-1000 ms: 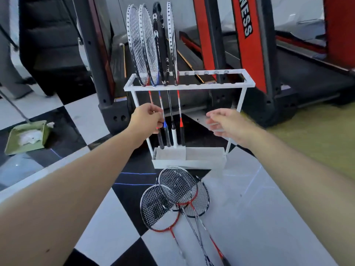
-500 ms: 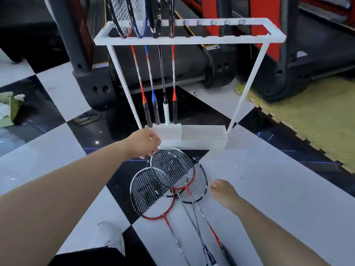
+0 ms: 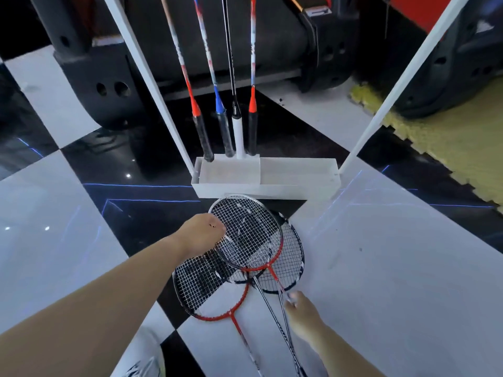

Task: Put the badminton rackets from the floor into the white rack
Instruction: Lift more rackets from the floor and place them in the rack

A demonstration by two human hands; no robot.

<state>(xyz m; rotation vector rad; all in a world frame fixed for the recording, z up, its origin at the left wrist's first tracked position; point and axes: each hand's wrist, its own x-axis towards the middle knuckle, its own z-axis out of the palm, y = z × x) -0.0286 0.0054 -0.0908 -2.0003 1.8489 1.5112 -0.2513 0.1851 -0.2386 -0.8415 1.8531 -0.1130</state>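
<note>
Three badminton rackets lie overlapped on the floor just before the white rack [image 3: 299,183], and the top racket [image 3: 246,232] crosses the other two. The left hand [image 3: 202,234] curls closed at its frame edge; whether it grips is unclear. The right hand [image 3: 300,314] reaches the shafts [image 3: 272,303], fingertips [image 3: 292,296] touching, grip unclear. Best lift the top one alone, clear of the strings beneath.

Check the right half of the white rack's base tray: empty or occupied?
Empty. The right compartment of the white rack shows only bare white floor; all four racket handles stand at the left end.
</note>
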